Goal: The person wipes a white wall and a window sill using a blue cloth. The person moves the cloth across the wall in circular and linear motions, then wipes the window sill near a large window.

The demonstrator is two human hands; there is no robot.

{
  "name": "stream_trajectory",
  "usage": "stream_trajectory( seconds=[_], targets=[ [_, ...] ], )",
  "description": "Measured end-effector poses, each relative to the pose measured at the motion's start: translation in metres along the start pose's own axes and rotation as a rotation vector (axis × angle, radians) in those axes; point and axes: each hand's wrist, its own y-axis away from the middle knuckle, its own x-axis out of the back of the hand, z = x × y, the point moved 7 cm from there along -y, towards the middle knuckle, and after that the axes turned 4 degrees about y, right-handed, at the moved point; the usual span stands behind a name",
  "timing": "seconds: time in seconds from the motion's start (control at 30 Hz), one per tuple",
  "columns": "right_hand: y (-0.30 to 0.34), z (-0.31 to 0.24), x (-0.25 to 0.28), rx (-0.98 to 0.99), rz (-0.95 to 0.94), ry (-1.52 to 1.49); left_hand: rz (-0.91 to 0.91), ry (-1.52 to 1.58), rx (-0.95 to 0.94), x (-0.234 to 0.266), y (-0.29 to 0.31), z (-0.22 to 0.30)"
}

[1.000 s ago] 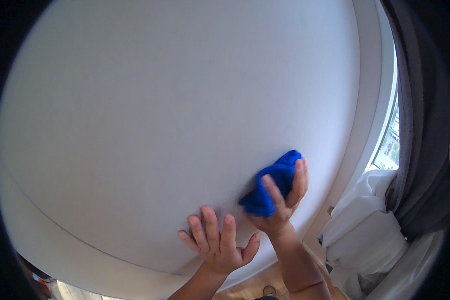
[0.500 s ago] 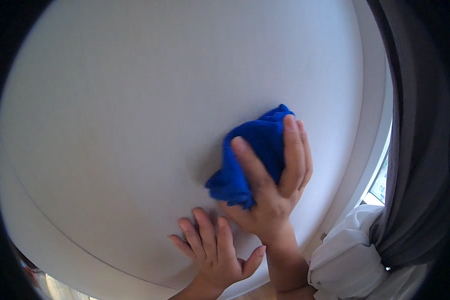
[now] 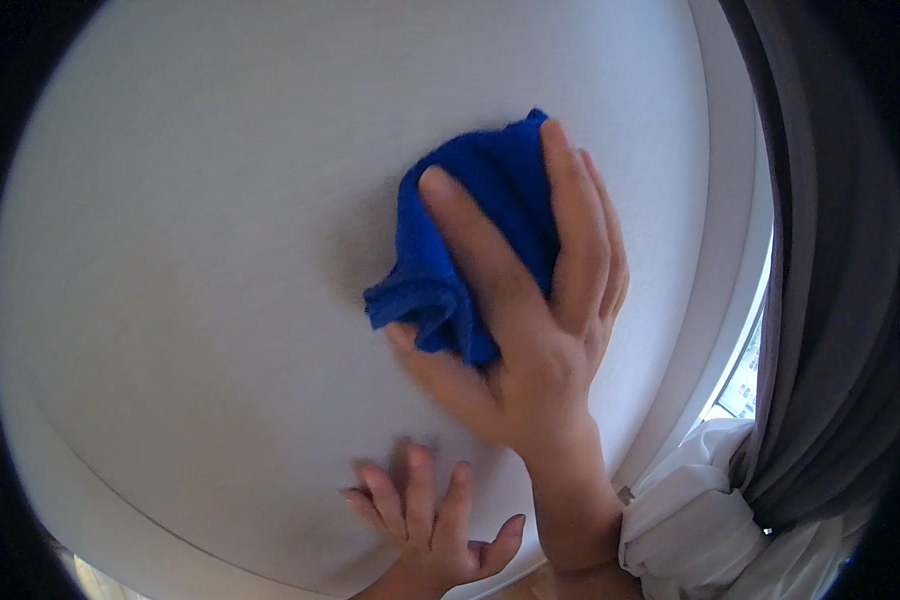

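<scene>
A crumpled blue cloth [image 3: 440, 225] lies pressed against a broad white surface [image 3: 220, 200] under my right hand [image 3: 530, 330]. The fingers of that hand are spread over the cloth, with the thumb at its lower left edge. Below and to the left is my left hand [image 3: 435, 520], its fingers apart and nothing in it. Its fingertips are close to the white surface; whether they touch it I cannot tell.
On the right hangs a dark grey curtain [image 3: 820, 280], with bunched white fabric [image 3: 690, 510] at its lower end. Behind it shows a strip of window [image 3: 742, 385]. A dark seam line [image 3: 160, 525] curves along the lower left of the white surface.
My right hand and the blue cloth have moved up and slightly left across the white surface. My left hand sits a little lower in the picture, its fingers still spread.
</scene>
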Motion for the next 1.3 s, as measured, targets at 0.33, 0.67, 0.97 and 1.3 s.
stream_trajectory(
  seconds=[0.33, 0.67, 0.97, 1.3],
  targets=[
    [0.032, 0.087, 0.007, -0.269, 0.061, 0.013, -0.047, -0.193, 0.007, -0.011, 0.011, 0.001],
    [0.050, 0.041, 0.015, -0.116, -0.011, -0.042, -0.118, -0.212, -0.085, -0.024, 0.003, 0.027],
    [0.145, 0.109, 0.049, -0.341, 0.053, -0.080, -0.096, -0.240, -0.102, -0.068, 0.040, 0.061],
    [0.086, 0.059, 0.027, -0.322, 0.071, -0.126, -0.112, -0.271, -0.072, -0.006, -0.004, 0.020]
  ],
)
